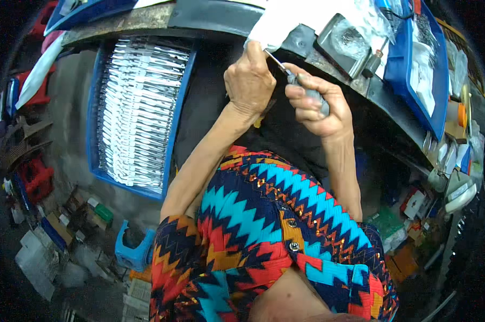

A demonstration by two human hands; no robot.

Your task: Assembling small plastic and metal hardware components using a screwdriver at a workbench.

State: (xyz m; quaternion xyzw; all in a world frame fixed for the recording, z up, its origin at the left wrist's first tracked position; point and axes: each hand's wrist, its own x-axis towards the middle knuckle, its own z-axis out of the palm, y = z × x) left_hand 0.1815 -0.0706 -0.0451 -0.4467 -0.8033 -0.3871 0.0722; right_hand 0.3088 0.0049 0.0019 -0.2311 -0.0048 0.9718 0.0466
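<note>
My right hand (323,102) is wrapped round the grey handle of a screwdriver (315,98). Its thin metal shaft slants up and left, with the tip close to the fingertips of my left hand (250,75). Those fingers are closed at the workbench's front edge, back of the hand upward; what they pinch is hidden. Just beyond them, a bright white sheet or bag (277,24) lies over the workbench (210,17). To the right on the bench are a dark square block (342,45) with clear plastic on it and another hand tool (372,63) with a dark handle.
Left of my arms stands a blue tray (93,123) filled with rows of thin shiny metal parts (140,107). A blue bin (401,59) with white pieces sits at the bench's right. A blue plastic stool (132,252) and boxes stand on the floor.
</note>
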